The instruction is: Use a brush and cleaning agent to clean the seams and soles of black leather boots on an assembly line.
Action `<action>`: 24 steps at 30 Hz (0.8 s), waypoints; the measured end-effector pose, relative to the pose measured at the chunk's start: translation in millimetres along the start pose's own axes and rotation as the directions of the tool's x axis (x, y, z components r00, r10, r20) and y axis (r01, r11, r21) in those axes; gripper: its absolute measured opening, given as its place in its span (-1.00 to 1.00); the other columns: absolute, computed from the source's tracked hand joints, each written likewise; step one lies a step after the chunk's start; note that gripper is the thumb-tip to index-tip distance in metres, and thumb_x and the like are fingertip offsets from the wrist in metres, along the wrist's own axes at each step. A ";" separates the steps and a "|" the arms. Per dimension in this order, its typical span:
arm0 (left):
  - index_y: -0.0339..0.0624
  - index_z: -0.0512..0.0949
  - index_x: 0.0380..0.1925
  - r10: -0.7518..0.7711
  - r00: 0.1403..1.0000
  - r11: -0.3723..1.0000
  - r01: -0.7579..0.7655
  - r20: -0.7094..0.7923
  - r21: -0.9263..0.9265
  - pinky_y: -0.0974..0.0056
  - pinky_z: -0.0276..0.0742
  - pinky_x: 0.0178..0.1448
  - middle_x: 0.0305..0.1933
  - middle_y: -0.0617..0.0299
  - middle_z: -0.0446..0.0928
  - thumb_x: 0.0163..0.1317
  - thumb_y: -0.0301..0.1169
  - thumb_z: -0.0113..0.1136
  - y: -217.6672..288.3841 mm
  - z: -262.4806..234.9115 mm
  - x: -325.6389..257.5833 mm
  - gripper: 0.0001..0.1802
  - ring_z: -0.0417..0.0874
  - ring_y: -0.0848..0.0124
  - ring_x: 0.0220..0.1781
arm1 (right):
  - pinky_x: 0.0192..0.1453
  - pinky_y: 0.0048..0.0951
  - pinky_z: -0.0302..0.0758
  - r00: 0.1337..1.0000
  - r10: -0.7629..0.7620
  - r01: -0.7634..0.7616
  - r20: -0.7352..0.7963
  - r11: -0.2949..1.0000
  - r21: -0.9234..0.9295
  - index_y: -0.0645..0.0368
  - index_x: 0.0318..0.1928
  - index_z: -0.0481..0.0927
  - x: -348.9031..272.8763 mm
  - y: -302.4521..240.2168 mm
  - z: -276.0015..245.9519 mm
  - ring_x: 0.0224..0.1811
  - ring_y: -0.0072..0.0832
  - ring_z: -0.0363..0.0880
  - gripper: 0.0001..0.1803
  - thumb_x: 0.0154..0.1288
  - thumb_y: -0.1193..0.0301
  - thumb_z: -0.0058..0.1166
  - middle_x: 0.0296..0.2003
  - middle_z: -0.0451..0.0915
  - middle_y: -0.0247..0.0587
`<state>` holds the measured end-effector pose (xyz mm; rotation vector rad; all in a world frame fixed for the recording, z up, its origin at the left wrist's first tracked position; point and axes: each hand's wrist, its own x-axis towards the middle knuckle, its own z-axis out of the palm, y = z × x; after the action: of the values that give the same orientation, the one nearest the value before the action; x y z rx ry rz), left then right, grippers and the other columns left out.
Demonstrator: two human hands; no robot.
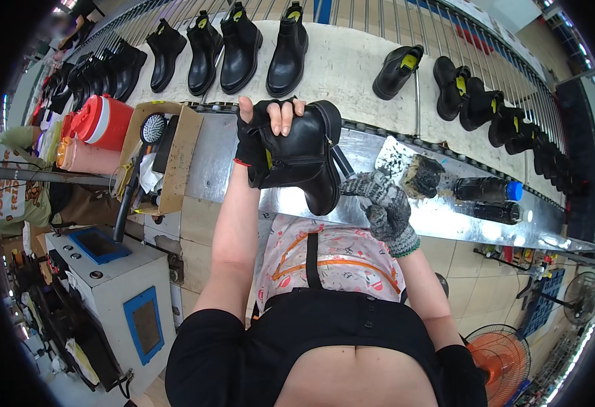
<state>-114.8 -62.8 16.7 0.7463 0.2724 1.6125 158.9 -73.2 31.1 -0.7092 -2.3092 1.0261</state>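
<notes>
Head view: your left hand [265, 117] grips the black leather ankle boot [297, 152]. Your grey-gloved right hand [385, 203] pinches its heel, mid-inspection; next, turn it carefully.

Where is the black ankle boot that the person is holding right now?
In the head view, the black ankle boot is at centre, held by the left hand above the metal bench, with the gloved right hand at its heel.

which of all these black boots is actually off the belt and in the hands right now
The black ankle boot at centre: left hand grips it, gloved right hand at its heel; the rest stand on the conveyor.
</notes>
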 end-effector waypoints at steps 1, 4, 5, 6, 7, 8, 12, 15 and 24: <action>-0.06 0.32 -0.84 0.015 1.000 1.000 -0.015 0.027 0.002 0.29 0.09 0.24 -0.64 0.30 0.31 0.23 0.37 -0.39 1.0 -10.7 -0.6 -0.20 0.28 0.33 -0.11 | 0.06 -0.26 0.46 0.999 -0.043 0.044 -0.010 0.998 0.040 0.04 -0.05 0.62 2.1 3.4 4.2 -0.03 -0.19 0.54 -0.62 0.12 0.30 -0.08 -0.10 0.60 -0.19; -0.05 0.34 -0.82 0.037 0.998 0.999 -0.035 0.046 -0.029 0.27 0.07 0.27 -0.63 0.31 0.33 0.24 0.36 -0.40 3.5 -17.8 0.6 -0.21 0.29 0.33 -0.08 | 0.08 -0.28 0.46 0.997 -0.079 0.081 -0.021 0.990 0.119 0.11 -0.06 0.61 2.8 10.5 12.9 -0.03 -0.18 0.54 -0.62 0.17 0.29 -0.13 -0.09 0.61 -0.16; -0.05 0.36 -0.81 0.040 0.998 0.999 -0.039 0.050 -0.022 0.25 0.06 0.29 -0.62 0.31 0.35 0.25 0.35 -0.41 5.5 -19.9 -0.7 -0.21 0.30 0.33 -0.07 | 0.08 -0.28 0.46 0.999 -0.053 0.053 -0.006 0.989 0.141 0.12 -0.06 0.61 2.1 11.5 15.5 -0.03 -0.18 0.54 -0.62 0.20 0.30 -0.14 -0.09 0.61 -0.16; -0.05 0.36 -0.81 0.039 0.998 0.999 -0.038 0.048 -0.020 0.25 0.06 0.29 -0.62 0.31 0.35 0.25 0.35 -0.41 6.2 -21.4 -1.9 -0.21 0.30 0.33 -0.07 | 0.08 -0.28 0.46 1.000 -0.027 0.025 0.010 0.986 0.162 0.13 -0.07 0.62 1.8 11.8 17.2 -0.02 -0.18 0.54 -0.63 0.22 0.30 -0.16 -0.09 0.61 -0.15; -0.05 0.36 -0.81 0.043 0.999 0.998 -0.042 0.033 -0.039 0.24 0.06 0.29 -0.62 0.31 0.35 0.25 0.35 -0.41 6.8 -22.6 -3.1 -0.21 0.30 0.32 -0.07 | 0.09 -0.28 0.45 0.999 -0.036 0.036 -0.003 0.975 0.218 0.14 -0.08 0.61 2.3 11.5 17.5 -0.02 -0.17 0.54 -0.63 0.26 0.29 -0.20 -0.10 0.61 -0.15; -0.05 0.36 -0.81 0.045 0.999 0.997 -0.044 0.020 -0.062 0.24 0.06 0.29 -0.61 0.31 0.35 0.25 0.36 -0.40 6.0 -24.9 -3.3 -0.21 0.30 0.32 -0.07 | 0.09 -0.28 0.45 0.999 -0.032 0.031 -0.003 0.976 0.217 0.14 -0.08 0.61 1.5 11.7 18.0 -0.02 -0.17 0.54 -0.63 0.26 0.29 -0.20 -0.10 0.61 -0.15; -0.06 0.37 -0.79 0.043 0.999 0.995 -0.040 0.030 -0.091 0.24 0.06 0.29 -0.60 0.31 0.35 0.25 0.36 -0.40 5.4 -31.1 -4.3 -0.21 0.30 0.32 -0.06 | 0.06 -0.30 0.46 0.998 0.022 -0.036 0.056 0.964 0.262 0.14 -0.08 0.61 -1.3 13.1 15.3 -0.04 -0.16 0.55 -0.62 0.27 0.26 -0.21 -0.12 0.62 -0.15; -0.07 0.38 -0.78 0.041 0.999 0.995 -0.040 0.004 -0.094 0.23 0.06 0.28 -0.59 0.30 0.35 0.25 0.36 -0.40 7.0 -33.6 -5.5 -0.21 0.30 0.31 -0.05 | 0.04 -0.29 0.46 0.996 0.024 -0.046 0.092 0.967 0.252 0.12 -0.08 0.61 -3.3 16.4 10.4 -0.06 -0.16 0.55 -0.61 0.29 0.21 -0.21 -0.14 0.62 -0.14; -0.12 0.38 -0.77 0.026 0.997 0.996 -0.032 -0.073 -0.081 0.22 0.13 0.25 -0.57 0.26 0.36 0.23 0.38 -0.40 8.5 -49.8 -5.0 -0.18 0.34 0.27 -0.04 | 0.01 -0.32 0.47 0.965 0.129 -0.196 0.228 0.933 0.301 0.16 -0.11 0.61 -13.0 18.4 -5.8 -0.12 -0.19 0.58 -0.43 0.37 -0.03 -0.29 -0.19 0.63 -0.12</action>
<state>-151.6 -57.4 -17.8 0.6327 0.2466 1.6706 176.6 -67.9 17.1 -0.6963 -2.1968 1.5772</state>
